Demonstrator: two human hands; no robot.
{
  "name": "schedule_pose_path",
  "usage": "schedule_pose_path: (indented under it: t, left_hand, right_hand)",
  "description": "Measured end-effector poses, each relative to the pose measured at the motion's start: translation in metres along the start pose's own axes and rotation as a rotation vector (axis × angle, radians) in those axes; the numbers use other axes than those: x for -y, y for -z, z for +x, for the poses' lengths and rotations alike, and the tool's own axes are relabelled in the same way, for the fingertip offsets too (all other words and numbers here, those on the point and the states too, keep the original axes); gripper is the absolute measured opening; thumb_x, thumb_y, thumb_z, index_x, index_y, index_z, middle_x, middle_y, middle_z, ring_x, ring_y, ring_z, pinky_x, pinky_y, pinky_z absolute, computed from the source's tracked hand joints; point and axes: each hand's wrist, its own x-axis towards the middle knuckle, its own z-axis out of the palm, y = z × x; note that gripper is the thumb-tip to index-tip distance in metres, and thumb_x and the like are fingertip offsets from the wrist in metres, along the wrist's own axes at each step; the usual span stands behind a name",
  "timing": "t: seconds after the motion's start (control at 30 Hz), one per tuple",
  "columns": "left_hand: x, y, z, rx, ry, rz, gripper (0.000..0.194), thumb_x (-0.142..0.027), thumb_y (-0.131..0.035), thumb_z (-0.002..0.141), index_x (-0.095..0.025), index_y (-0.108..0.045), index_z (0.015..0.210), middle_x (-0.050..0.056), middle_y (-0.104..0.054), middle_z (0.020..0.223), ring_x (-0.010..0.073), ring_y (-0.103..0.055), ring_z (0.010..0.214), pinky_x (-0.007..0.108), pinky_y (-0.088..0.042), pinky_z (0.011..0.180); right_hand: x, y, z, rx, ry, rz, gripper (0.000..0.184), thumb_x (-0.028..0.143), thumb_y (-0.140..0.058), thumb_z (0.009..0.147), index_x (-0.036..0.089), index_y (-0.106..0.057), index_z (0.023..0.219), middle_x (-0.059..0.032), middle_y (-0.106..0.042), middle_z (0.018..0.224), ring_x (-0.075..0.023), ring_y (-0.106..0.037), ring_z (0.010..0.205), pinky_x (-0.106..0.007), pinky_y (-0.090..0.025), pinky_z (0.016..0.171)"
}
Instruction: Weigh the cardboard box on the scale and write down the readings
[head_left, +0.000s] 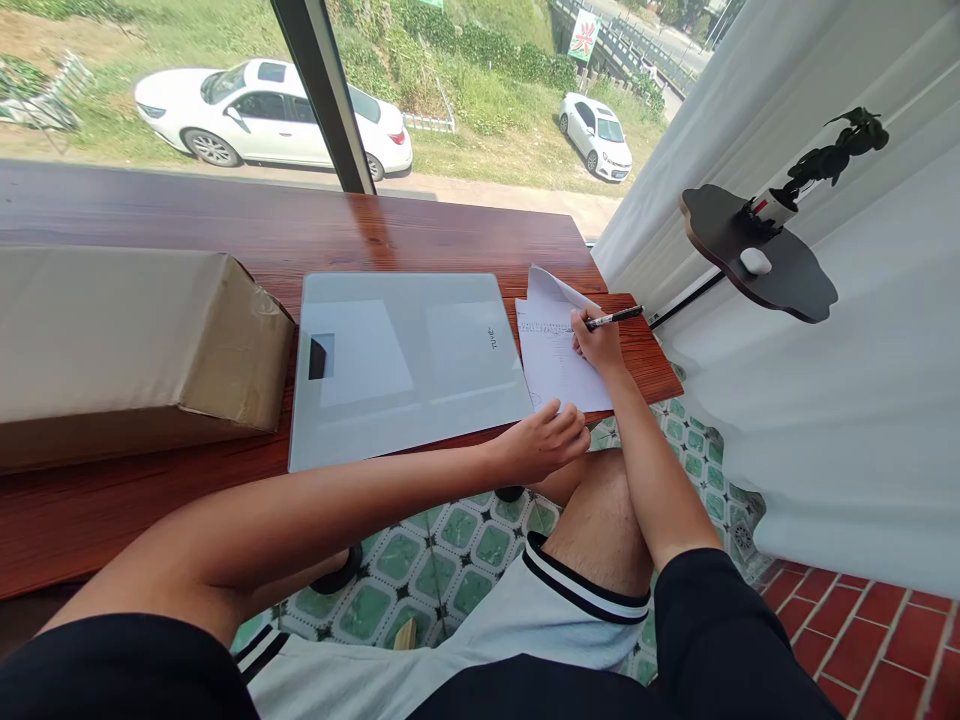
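Note:
My right hand (598, 342) is closed around a black pen (619, 317) above a sheet of white paper (556, 365). Small handwritten lines run across the upper part of this sheet, and its top edge curls up. At the table's front edge lies my left hand (546, 442), fingers loosely bent and somewhat apart, with nothing visible in them. Its fingertips are by the paper's lower edge; whether they press on it I cannot tell. Left of the paper is a pale, glossy flat panel (405, 380) with a small dark window and short dark lettering.
A large cardboard box (120, 340) takes up the left of the reddish wooden table (465, 235). To the right, a small dark stand (795, 270) bears a potted plant and a white rounded object, before a white curtain (847, 420). Parked cars show through the window.

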Motion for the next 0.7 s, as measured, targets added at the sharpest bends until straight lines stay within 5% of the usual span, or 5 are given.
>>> schedule_pose_path:
  t: [0.7]
  left_hand:
    - [0.0000, -0.0021, 0.0000, -0.031, 0.009, 0.010, 0.033, -0.022, -0.054, 0.090, -0.011, -0.064, 0.119, 0.017, -0.065, 0.119, 0.0302, -0.055, 0.108, 0.043, -0.038, 0.091]
  right_hand:
    - [0.0018, -0.0006, -0.0006, -0.033, -0.014, -0.038, 0.040, 0.048, -0.054, 0.095, 0.024, -0.040, 0.066, 0.0051, -0.051, 0.046, -0.0096, -0.046, 0.036, -0.022, -0.037, 0.039]
